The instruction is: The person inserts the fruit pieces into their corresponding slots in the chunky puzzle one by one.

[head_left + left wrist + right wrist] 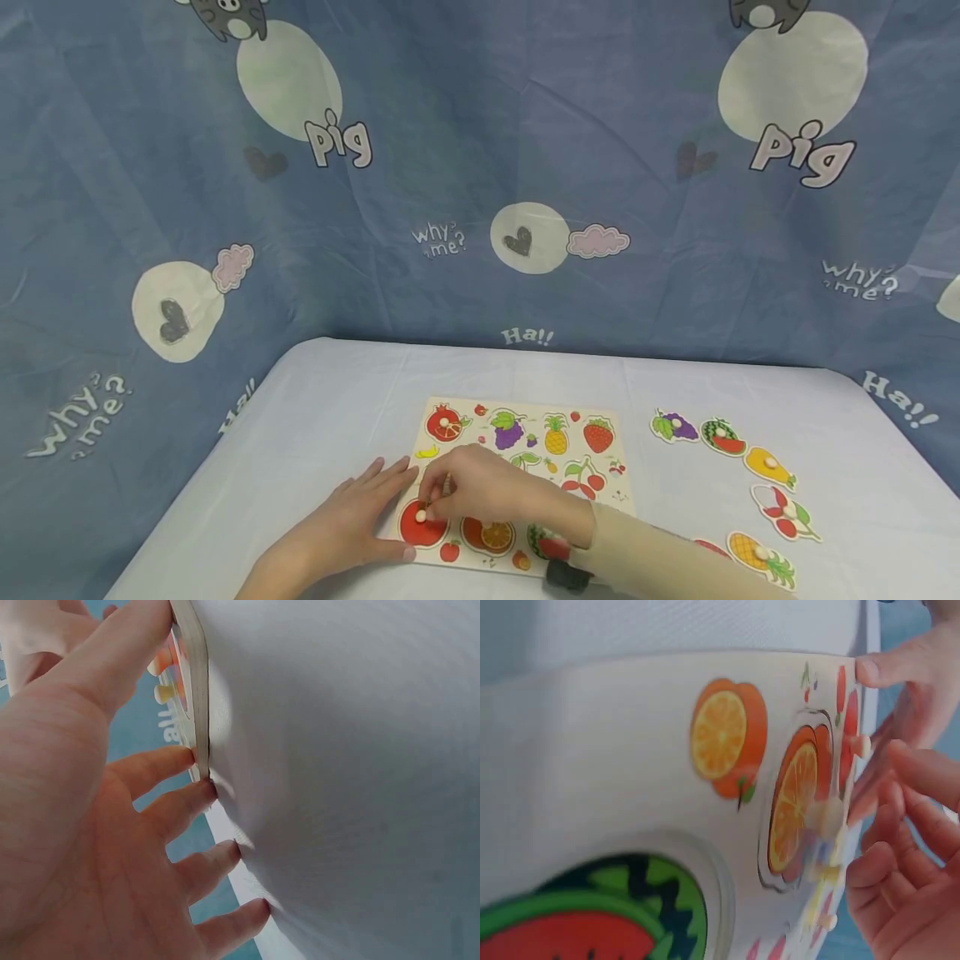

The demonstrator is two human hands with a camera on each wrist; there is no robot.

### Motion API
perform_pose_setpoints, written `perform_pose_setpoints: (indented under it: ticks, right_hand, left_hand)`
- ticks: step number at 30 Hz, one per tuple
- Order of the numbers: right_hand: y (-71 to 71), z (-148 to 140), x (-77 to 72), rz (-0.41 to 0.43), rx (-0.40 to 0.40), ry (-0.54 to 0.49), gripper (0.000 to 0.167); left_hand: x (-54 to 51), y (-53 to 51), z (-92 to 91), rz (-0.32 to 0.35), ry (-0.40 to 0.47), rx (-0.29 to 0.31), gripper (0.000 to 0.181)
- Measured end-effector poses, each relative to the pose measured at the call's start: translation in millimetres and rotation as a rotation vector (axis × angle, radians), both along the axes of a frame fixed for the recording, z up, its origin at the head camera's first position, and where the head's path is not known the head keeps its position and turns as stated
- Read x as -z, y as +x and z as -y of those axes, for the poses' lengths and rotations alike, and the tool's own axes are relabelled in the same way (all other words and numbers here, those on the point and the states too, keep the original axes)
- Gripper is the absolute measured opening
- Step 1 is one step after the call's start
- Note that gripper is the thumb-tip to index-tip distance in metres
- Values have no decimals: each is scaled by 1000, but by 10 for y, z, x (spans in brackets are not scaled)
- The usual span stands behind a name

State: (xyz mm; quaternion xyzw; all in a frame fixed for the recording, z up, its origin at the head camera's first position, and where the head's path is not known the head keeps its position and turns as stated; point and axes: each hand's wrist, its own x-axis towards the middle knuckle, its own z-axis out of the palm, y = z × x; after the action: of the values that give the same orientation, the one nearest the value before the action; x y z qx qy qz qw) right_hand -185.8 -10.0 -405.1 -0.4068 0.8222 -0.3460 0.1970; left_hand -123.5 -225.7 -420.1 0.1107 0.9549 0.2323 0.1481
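Observation:
A fruit puzzle board (480,408) lies on the table. My left hand (337,525) is spread at its left side; in the left wrist view the thumb and nearer fingertips of that hand (112,825) touch the board's edge (199,697), while other fingertips rest on the cloth. Over the board's left part, my right hand (483,487) is bent down beside the knob of the red apple piece (412,529). The right wrist view shows a small gap between that hand (915,855) and the knob (861,746), its fingers loosely curled around nothing. An orange piece (491,537) sits nearby.
Loose knobbed pieces lie right of the board: grapes (678,427), watermelon (723,437), pear (768,467), a red-and-white fruit piece (786,512) and pineapple (757,557). A red piece (712,547) is partly hidden by the right sleeve (660,554). Blue printed cloth (450,292) hangs behind.

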Motion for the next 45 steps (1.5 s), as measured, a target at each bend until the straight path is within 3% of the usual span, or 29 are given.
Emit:
perform_pose_setpoints:
  ticks: [12, 19, 37, 45]
  right_hand:
    - [70, -228, -218, -47, 80, 6, 11]
    - [89, -413, -290, -69, 101, -60, 15]
    - [129, -921, -367, -56, 171, -122, 14]
    - [153, -1118, -368, -83, 282, -81, 11]
  left_hand:
    - [-17, 3, -11, -1, -16, -14, 95]
    - [-16, 10, -14, 0, -18, -23, 96]
    - [38, -17, -32, 12, -30, -35, 98]
    - [22, -9, -32, 7, -32, -41, 97]
